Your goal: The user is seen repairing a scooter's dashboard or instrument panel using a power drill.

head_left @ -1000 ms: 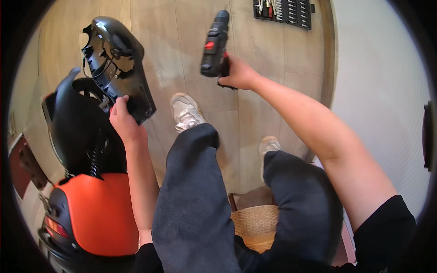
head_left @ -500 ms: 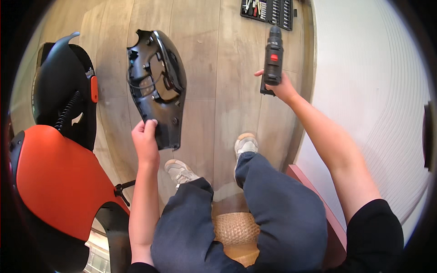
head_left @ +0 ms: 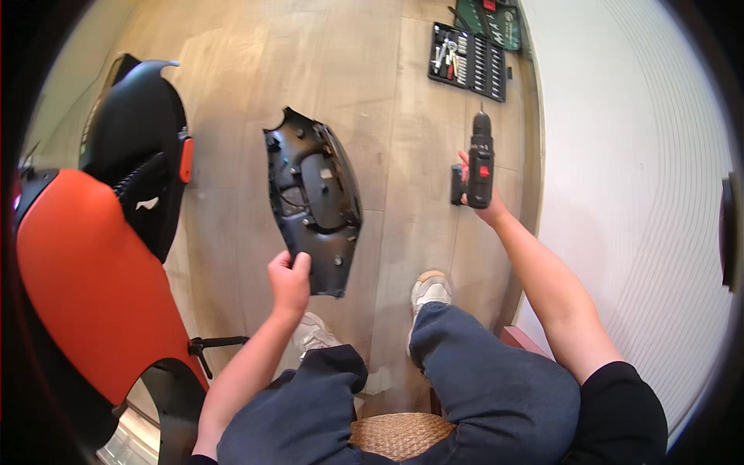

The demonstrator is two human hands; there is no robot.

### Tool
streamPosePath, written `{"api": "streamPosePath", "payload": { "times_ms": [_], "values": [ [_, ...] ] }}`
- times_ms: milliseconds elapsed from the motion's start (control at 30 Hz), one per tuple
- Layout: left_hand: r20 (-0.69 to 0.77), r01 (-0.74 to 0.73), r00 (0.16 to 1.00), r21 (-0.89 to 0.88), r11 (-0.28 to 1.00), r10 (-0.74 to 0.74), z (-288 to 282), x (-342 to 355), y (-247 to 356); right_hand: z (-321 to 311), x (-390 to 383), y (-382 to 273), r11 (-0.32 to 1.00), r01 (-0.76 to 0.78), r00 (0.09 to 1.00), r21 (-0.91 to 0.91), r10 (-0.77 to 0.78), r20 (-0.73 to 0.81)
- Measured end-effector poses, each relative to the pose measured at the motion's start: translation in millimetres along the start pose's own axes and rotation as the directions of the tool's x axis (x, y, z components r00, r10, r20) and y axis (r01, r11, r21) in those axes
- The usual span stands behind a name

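Observation:
My left hand (head_left: 289, 287) pinches the lower end of a black plastic cover panel (head_left: 319, 186), thumb on its inner face. The panel is held up above the floor, its hollow side with ribs, screw posts and an opening facing me. Out to the right, my right hand (head_left: 487, 205) is wrapped around the grip of a black cordless drill (head_left: 481, 159) with a red patch on top. A thin bit sticks out of its chuck, pointing away from me. Most of the right fingers are hidden behind the drill body.
To the left stands an orange and black scooter body (head_left: 93, 279) with a black front part (head_left: 139, 147) and a lever (head_left: 217, 342). Beyond the drill lies an open bit case (head_left: 469, 62), with a green case (head_left: 504, 27) behind it. A white wall (head_left: 620, 155) bounds the right side.
The cover panel and my left hand have shifted right and lower in view, the panel turning slightly. The drill also sits lower. The whole view has tilted, showing more of the tool cases.

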State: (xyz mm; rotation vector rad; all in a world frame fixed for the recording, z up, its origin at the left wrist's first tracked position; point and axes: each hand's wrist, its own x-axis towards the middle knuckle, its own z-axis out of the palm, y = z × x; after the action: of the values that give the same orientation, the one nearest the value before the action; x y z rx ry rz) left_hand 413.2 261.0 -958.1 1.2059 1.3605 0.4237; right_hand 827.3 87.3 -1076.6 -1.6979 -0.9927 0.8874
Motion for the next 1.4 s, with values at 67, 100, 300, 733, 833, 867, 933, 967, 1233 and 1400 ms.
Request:
{"api": "streamPosePath", "payload": {
  "times_ms": [67, 100, 300, 733, 833, 867, 933, 967, 1233, 1400],
  "values": [
    [-0.038, -0.019, 0.999, -0.001, 1.000, 0.019, 5, -14, -21, -11, -12, 10, 1.000, -0.001, 1.000, 0.018, 0.001, -0.017],
    [-0.025, -0.009, 1.000, -0.025, 1.000, 0.008, 7, -20, -29, -19, -19, 23, 0.989, 0.040, 0.999, -0.140, -0.040, 0.002],
    [0.004, -0.006, 1.000, 0.051, 0.999, 0.006, 2, -41, -69, -9, -30, 20, 0.998, 0.055, 0.992, -0.036, -0.059, -0.115],
    [0.053, -0.166, 0.986, 0.360, 0.918, 0.158, 3, -32, -116, -7, -42, 37, 0.994, -0.110, 0.978, -0.013, 0.106, -0.180],
    [0.046, -0.199, 0.980, 0.300, 0.933, 0.194, 3, -29, -131, -3, -47, 43, 0.986, -0.130, 0.967, -0.103, 0.104, -0.231],
    [0.065, -0.227, 0.974, 0.345, 0.911, 0.219, 2, -24, -136, -3, -49, 47, 0.970, -0.200, 0.947, -0.141, 0.154, -0.283],
    [0.085, -0.248, 0.969, 0.383, 0.890, 0.234, 7, -16, -148, 5, -62, 55, 0.957, -0.189, 0.918, -0.222, 0.092, -0.386],
    [0.135, -0.307, 0.952, 0.399, 0.864, 0.276, 11, -12, -157, 11, -71, 59, 0.940, -0.177, 0.876, -0.293, 0.014, -0.482],
    [0.350, -0.372, 0.912, 0.493, 0.786, 0.212, 10, 3, -171, 144, -138, 12, 0.913, -0.408, 0.837, 0.032, 0.388, -0.386],
    [0.344, -0.274, 0.939, 0.682, 0.678, 0.034, -15, 5, -161, 173, -132, -71, 0.932, -0.361, 0.916, -0.008, 0.353, -0.189]
  ]
}}
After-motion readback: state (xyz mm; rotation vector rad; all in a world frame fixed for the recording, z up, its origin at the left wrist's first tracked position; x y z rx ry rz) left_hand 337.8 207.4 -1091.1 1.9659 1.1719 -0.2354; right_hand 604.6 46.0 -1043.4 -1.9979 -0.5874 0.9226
